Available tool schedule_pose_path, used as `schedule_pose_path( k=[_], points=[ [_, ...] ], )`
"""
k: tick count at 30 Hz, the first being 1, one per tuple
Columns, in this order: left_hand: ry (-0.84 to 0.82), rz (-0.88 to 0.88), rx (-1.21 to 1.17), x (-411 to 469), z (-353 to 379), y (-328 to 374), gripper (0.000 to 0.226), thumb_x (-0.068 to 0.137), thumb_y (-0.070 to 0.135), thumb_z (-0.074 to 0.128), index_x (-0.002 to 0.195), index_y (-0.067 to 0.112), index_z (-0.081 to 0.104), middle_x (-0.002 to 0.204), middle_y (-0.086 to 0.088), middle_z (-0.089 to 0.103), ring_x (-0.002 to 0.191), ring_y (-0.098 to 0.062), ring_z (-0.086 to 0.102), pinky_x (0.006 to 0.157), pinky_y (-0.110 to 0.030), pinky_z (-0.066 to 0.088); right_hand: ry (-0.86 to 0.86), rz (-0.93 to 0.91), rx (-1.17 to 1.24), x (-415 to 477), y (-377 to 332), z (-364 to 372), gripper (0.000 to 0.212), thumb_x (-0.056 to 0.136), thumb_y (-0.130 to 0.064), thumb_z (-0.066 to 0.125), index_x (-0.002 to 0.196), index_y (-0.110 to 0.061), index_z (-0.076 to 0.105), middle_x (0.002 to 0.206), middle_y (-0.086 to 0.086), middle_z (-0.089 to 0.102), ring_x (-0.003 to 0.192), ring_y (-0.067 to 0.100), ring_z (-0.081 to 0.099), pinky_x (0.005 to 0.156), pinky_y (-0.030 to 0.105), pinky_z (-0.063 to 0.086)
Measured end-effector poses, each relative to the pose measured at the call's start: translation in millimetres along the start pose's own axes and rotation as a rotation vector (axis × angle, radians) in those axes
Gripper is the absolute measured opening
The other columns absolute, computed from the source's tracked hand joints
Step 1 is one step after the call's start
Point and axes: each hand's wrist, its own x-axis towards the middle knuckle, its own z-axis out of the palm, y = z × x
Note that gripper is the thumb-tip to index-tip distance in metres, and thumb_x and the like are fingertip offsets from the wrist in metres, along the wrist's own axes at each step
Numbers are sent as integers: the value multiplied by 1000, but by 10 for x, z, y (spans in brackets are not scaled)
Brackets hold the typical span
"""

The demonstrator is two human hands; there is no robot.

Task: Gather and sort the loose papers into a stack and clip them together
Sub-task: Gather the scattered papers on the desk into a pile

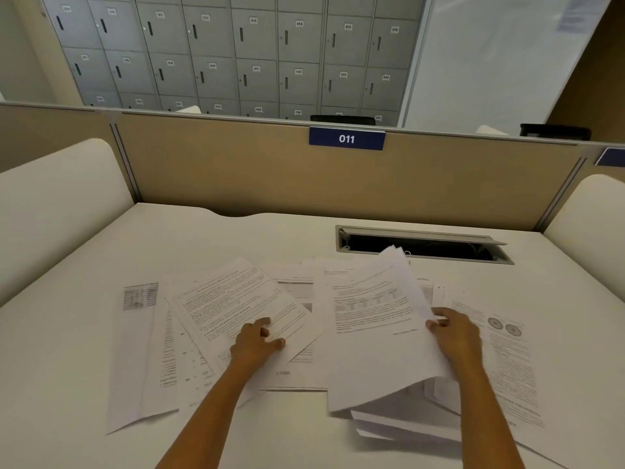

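Many papers (236, 299) across white desk (67, 350), lockers (257, 38) behind

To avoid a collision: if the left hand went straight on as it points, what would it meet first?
Probably the lifted bundle in the right hand; the left hand points rightward across its tilted sheet.

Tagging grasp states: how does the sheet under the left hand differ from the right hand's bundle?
The left sheet lies flat; the right bundle is lifted and tilted. The left sheet looks single; the right bundle has several pages. The left hand rests on its sheet; the right hand grips the bundle's edge. Both are white printed paper.
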Motion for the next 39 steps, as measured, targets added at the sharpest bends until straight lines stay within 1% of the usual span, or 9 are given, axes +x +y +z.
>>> schedule_pose_path(
  k=[6,12,15,18,20,25,30,34,39],
  points=[
    [15,10,-114,-89,-91,126,48,90,42,49,130,14,49,132,-9,53,121,-26,49,105,-39,35,173,-123,175,-135,-269,-493,34,92,-18,54,126,-13,55,125,15,60,108,35,57,95,45,43],
    [-256,-14,-836,-311,-206,663,52,91,54,31,122,19,52,114,-5,65,101,-25,63,83,-39,52,-43,-152,336,-274,-397,11,37,92,-20,55,128,-17,52,126,11,58,96,20,55,89,38,46],
    [-215,88,-749,-384,-206,798,23,92,44,42,110,31,50,101,4,64,84,-15,64,65,-32,55,-199,-131,390,-314,-320,328,39,91,-24,56,129,-20,50,128,6,57,106,22,58,91,37,48],
    [-161,173,-608,-347,-184,757,40,90,31,55,128,23,45,126,-3,58,102,-21,62,86,-45,53,-333,-116,377,-319,-273,520,43,86,-27,63,126,-22,49,129,5,58,111,25,58,95,45,49],
    [-65,247,-567,-329,-191,747,43,89,29,56,130,22,44,128,-1,57,106,-23,60,92,-47,50,-286,-140,382,-297,-284,560,50,84,-28,66,130,-20,46,129,3,56,114,25,56,96,45,49],
    [50,445,-585,-286,-234,799,39,86,34,58,123,33,43,116,8,59,99,-15,61,78,-31,55,-178,-315,559,-337,-423,496,35,87,-29,61,119,-28,50,112,-8,62,97,17,63,72,25,56],
    [-15,357,-676,-262,-215,740,59,71,40,67,125,30,47,119,1,59,106,-23,59,89,-44,52,-297,-259,604,-317,-338,541,36,82,-33,63,117,-31,51,111,-5,64,100,19,62,81,34,56],
    [-103,292,-639,-226,-210,654,52,67,40,71,115,30,54,110,3,64,103,-22,61,79,-31,54,-422,-231,552,-348,-243,594,27,81,-27,68,102,-38,54,102,-8,65,95,15,63,62,16,55],
    [-70,276,-621,-241,-209,751,30,82,30,66,111,25,58,101,3,66,87,-13,64,68,-24,54,-415,-191,573,-309,-291,581,25,77,-24,73,95,-33,58,94,-10,67,86,11,65,56,14,53]
  ],
)
